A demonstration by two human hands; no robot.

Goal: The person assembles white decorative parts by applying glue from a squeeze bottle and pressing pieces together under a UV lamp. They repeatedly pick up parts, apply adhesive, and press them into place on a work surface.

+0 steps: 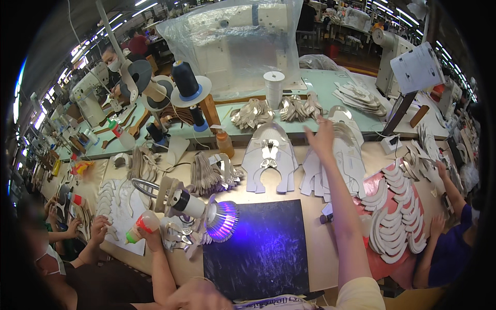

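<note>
My right arm stretches far forward, and my right hand [321, 138] is at the far edge of a stack of white shoe-upper pieces [341, 160]. Its thumb and fingers look apart, with nothing visible between them; their tips are close to small metallic-and-beige pieces [313, 106]. Low at the front edge, my left hand [199, 296] is smeared by motion, so its fingers do not show clearly. In front of me lies a black mat [258, 253] under the purple light of a finned lamp [222, 221]. Beyond it, a silvery piece [269, 154] rests on white U-shaped pieces [253, 170].
On the left, a co-worker's hand holds a red-and-green-tipped squeeze bottle [146, 223]. Beige strips [204, 173] lie bundled behind the lamp. Curved white pieces [392, 227] cover a red sheet by a co-worker at right. Thread spools [185, 80] and a plastic-covered machine [232, 46] stand behind.
</note>
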